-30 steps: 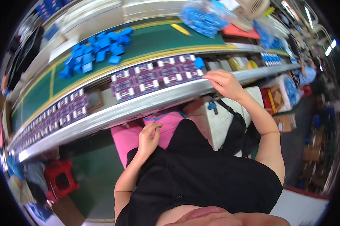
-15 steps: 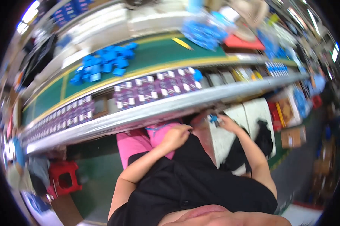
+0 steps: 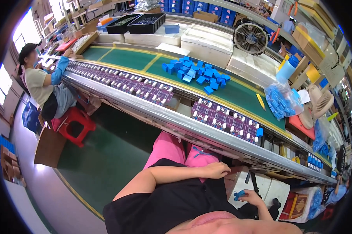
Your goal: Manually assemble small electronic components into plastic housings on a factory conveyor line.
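A long, green-topped surface [image 3: 242,92] with painted yellow lines [image 3: 152,63] runs obliquely through the view, a silver metal rail [image 3: 222,139] along its near side. On the green lies a loose heap of small bright-blue rectangular blocks [image 3: 199,73]. Taking that heap as the clock's centre, a slim yellow knife-shaped tool [image 3: 260,102] lies at four o'clock, with a clear plastic bag of blue pieces [image 3: 278,103] just beyond it. In the track between green top and rail, a strip of purple circuit boards with white parts [image 3: 152,92] stretches from eight to nine o'clock; past a gap, a second purple panel with white parts [image 3: 224,121] sits at five, a single blue block [image 3: 260,132] at its right end.
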Available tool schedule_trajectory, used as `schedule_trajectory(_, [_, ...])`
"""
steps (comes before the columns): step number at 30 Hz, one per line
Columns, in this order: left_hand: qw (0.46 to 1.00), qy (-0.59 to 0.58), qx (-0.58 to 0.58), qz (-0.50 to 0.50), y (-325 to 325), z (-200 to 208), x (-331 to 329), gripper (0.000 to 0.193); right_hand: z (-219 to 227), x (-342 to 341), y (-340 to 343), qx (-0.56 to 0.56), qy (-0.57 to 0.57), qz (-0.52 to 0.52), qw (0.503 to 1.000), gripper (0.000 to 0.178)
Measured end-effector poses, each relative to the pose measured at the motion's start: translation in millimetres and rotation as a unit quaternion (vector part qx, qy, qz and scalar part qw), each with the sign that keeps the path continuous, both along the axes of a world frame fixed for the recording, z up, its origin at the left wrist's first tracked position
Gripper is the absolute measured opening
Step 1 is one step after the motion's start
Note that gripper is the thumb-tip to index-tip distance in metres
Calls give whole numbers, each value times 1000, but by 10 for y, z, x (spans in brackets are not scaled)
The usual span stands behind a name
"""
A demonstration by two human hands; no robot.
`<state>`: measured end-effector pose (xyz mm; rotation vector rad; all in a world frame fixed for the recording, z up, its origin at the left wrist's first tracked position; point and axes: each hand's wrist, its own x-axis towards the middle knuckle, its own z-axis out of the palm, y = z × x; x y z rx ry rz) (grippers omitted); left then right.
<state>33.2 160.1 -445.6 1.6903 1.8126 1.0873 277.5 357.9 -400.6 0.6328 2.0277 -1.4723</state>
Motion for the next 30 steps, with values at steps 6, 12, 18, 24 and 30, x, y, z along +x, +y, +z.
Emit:
schedule_trajectory(6, [975, -200, 59, -73, -26, 304, 72, 46, 975, -573, -462, 276, 262, 182, 907, 14])
schedule_trajectory(12, [872, -454, -46, -179, -655, 1270, -217, 45, 1594, -1123, -648, 404, 590, 217, 664, 21])
schedule_trajectory(18, [871, -477, -7, -116, -1619, 2071, -463, 34, 1866, -1769, -976, 391, 781, 214, 438, 23])
schedule_trajectory(24, [864, -496, 88, 27, -1537, 1815, -451, 47, 1839, -2329, -1232, 350, 837, 184, 378, 19])
schedule_trajectory(30, [796, -566, 181, 115, -1358, 1820, -351, 34, 1677, -2498, -1334, 320, 827, 245, 392, 20])
